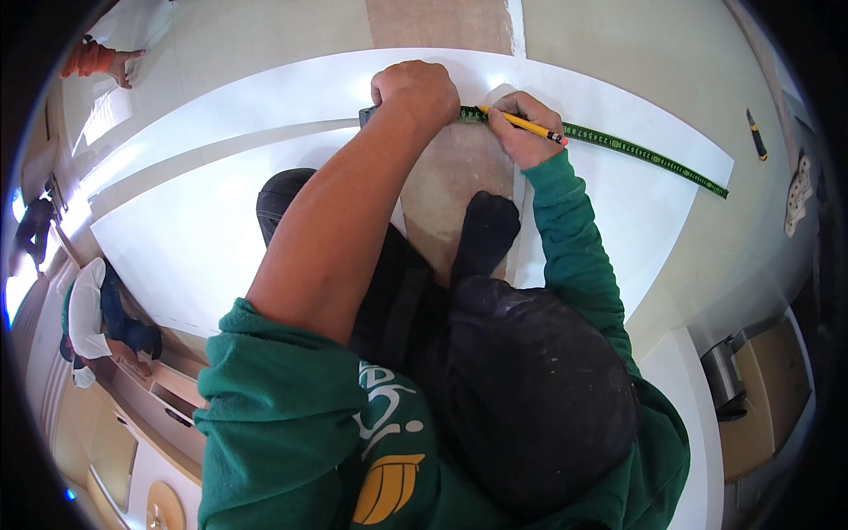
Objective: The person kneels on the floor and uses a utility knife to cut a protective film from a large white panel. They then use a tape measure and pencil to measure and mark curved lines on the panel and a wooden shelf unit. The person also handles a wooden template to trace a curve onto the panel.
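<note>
A green tape measure [649, 155] is stretched along a long white board [291, 93], its blade running past the board's right end. My left hand [417, 88] is closed over the tape near its dark case, which shows only in part beside the wrist. In my right hand [530, 124] is a yellow pencil [521, 123] with a pink eraser. The pencil's tip meets the blade's upper edge, just right of my left hand. My knee and dark-socked foot [488, 230] are close below the board.
More white board [199, 221] lies on the floor to the left and right of my legs. A utility knife [756, 134] is at the far right. Another person's hand [124, 66] rests at the upper left; a person in white [88, 309] bends beside wooden furniture [168, 402].
</note>
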Demonstrator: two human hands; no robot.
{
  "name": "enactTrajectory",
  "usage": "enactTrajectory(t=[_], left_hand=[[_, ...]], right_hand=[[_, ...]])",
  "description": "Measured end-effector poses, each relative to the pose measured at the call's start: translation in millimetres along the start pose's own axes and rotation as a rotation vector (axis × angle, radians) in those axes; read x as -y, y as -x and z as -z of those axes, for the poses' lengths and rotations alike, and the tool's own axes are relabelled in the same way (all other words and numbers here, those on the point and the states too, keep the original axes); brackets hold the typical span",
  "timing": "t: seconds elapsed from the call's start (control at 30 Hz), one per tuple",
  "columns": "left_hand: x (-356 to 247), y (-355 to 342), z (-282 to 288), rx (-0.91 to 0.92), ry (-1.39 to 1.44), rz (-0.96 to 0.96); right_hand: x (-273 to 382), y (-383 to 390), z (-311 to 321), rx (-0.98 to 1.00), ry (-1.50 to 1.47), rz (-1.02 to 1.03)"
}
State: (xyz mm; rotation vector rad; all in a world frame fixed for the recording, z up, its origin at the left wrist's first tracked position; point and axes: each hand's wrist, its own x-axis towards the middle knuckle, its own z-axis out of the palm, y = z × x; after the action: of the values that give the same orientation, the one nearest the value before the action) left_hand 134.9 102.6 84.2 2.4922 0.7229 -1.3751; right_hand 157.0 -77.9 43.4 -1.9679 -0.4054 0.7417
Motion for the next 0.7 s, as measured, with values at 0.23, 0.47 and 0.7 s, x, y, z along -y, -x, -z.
enactTrajectory(t=[0.23, 0.47, 0.7], left_hand=[[-1.3, 0.6, 3.2, 0.035, 0.002, 0.012], [-0.8, 0.6, 1.5, 0.01, 0.005, -0.002], [-1.4, 0.8, 2.1, 0.019, -0.004, -0.002]], right_hand=[[0.9, -3.4, 0.2, 0.018, -0.007, -0.023], [0.7, -5.7, 1.9, 0.053, -0.027, -0.04], [-2.3, -4.4, -1.1, 0.006, -0.062, -0.032]])
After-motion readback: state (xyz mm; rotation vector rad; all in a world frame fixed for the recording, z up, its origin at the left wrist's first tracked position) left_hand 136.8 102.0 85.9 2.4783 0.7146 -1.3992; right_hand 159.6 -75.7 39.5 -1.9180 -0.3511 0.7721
